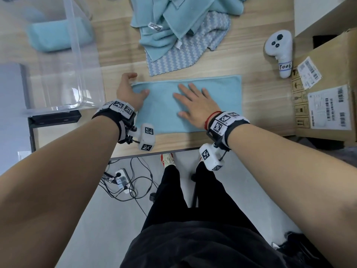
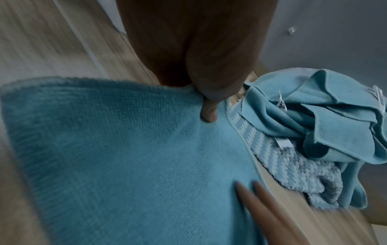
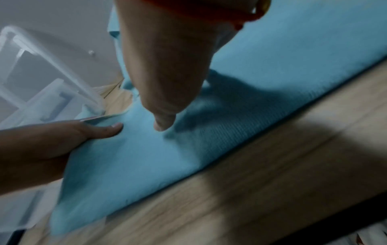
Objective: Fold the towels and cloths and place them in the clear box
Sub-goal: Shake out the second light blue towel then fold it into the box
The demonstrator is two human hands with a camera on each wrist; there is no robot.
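A light blue towel (image 1: pixel 212 101) lies flat as a long rectangle on the wooden table (image 1: pixel 119 55), near its front edge. My left hand (image 1: pixel 136 84) holds the towel's left edge, thumb (image 2: pixel 209 112) on top and fingers curled past the edge. My right hand (image 1: pixel 185 99) lies flat on the towel's middle with fingers (image 2: pixel 257 199) spread straight. The clear box (image 1: pixel 77 55) stands on the left, with one folded blue towel (image 1: pixel 59 34) inside. A heap of blue towels (image 1: pixel 173 20) sits at the back on a blue-and-white zigzag cloth (image 1: pixel 183 53).
A white handheld controller (image 1: pixel 280 47) lies at the right of the table, beside a cardboard box (image 1: pixel 324 97) with labels. A strip of bare wood runs between the flat towel and the table's front edge. Below, on the floor, are a power strip (image 1: pixel 121 180) and cables.
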